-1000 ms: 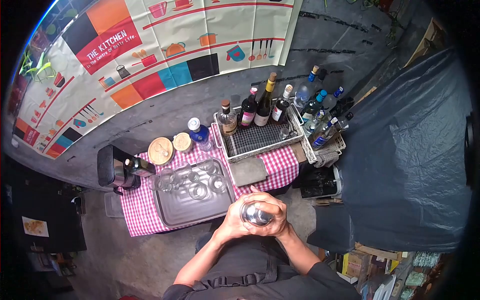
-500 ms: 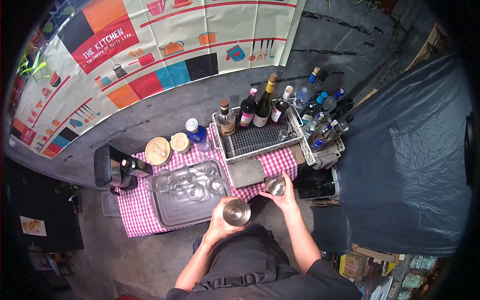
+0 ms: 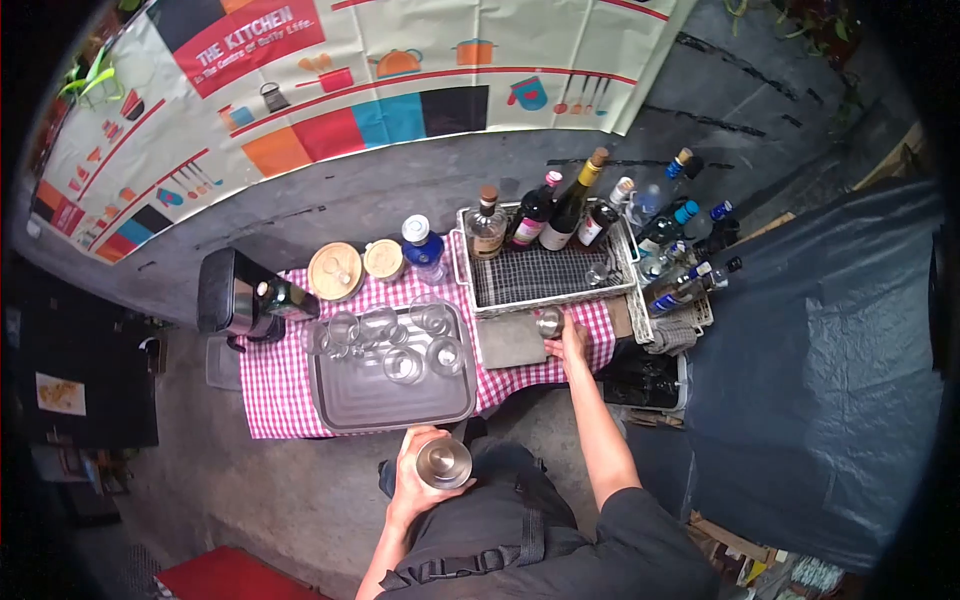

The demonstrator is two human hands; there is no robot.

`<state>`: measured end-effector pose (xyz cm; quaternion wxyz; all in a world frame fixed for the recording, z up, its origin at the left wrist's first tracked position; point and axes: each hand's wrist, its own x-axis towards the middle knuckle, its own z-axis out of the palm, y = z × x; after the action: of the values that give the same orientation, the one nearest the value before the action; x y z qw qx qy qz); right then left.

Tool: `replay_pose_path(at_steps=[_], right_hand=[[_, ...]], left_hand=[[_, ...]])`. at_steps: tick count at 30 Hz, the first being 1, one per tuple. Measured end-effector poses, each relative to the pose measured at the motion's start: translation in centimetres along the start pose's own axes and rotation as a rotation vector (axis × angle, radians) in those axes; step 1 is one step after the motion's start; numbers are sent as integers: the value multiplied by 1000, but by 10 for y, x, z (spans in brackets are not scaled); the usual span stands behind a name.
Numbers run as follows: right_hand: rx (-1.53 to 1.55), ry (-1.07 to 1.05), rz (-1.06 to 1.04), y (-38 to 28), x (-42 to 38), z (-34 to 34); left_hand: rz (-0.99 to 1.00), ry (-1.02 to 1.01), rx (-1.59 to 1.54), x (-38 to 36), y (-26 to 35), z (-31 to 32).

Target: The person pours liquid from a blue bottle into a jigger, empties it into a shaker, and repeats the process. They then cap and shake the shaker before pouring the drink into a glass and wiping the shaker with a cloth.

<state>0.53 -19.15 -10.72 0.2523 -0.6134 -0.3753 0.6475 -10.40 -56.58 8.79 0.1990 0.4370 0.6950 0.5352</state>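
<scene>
My left hand (image 3: 412,486) is wrapped around a metal cocktail shaker tin (image 3: 443,463), held in front of my body with its round mouth toward me. My right hand (image 3: 569,345) reaches forward with its fingers around a smaller metal cup (image 3: 548,321). That cup is over the right end of a folded grey cloth (image 3: 508,344), just in front of the wicker tray. Left of the cloth, several clear glasses (image 3: 403,365) stand on a grey plastic tray (image 3: 395,408).
Several bottles (image 3: 535,215) stand in a white wicker tray (image 3: 545,297), with more bottles (image 3: 668,240) in a basket at right. A blue bottle (image 3: 421,243), two wooden-lidded jars (image 3: 336,271) and a black appliance (image 3: 232,292) line the back of the checked tablecloth (image 3: 275,395).
My right hand has moved forward with the small metal cup, to the grey cloth. The shaker tin in my left hand has come lower and nearer my body. The view has shifted.
</scene>
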Motion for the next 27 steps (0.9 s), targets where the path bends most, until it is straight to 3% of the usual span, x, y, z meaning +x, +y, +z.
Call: replay_pose_path(at_steps=[5, 8, 10, 11, 12, 13, 14, 16, 17, 20, 22, 24, 27], right_hand=[[-88, -16, -27, 7, -4, -8], [-148, 5, -141, 12, -17, -11], [-152, -15, -134, 24, -15, -21], [-257, 49, -197, 34, -2, -27], [-362, 113, -260, 42, 6, -31], [-563, 331, -485, 33, -19, -25], [-563, 327, -486, 20, -46, -20], [-407, 208, -703, 2, -98, -14], [-390, 43, -759, 4, -117, -13], [-456, -775, -686, -22, -207, 3], [-642, -1080, -687, -41, -253, 15], [-654, -1178, -730, -42, -284, 30], [-573, -1123, -915, -24, -301, 52]], left_hand=[[-86, 58, -8, -15, 3, -6], [-235, 112, 52, -18, 12, -7], [-390, 213, -148, -22, 10, -4], [-261, 192, -45, -25, -2, -4], [-262, 194, -43, -25, -5, -5], [-216, 190, -21, -24, -7, -7], [-170, 186, 1, -22, -8, -9], [-131, 182, 66, -16, -6, -13], [-90, 173, 127, -13, -4, -15], [-84, 179, 132, -6, 2, -18], [-116, 184, 27, -7, -1, -18], [-137, 150, -46, -6, 0, -22], [-78, 102, 29, -3, 0, -32]])
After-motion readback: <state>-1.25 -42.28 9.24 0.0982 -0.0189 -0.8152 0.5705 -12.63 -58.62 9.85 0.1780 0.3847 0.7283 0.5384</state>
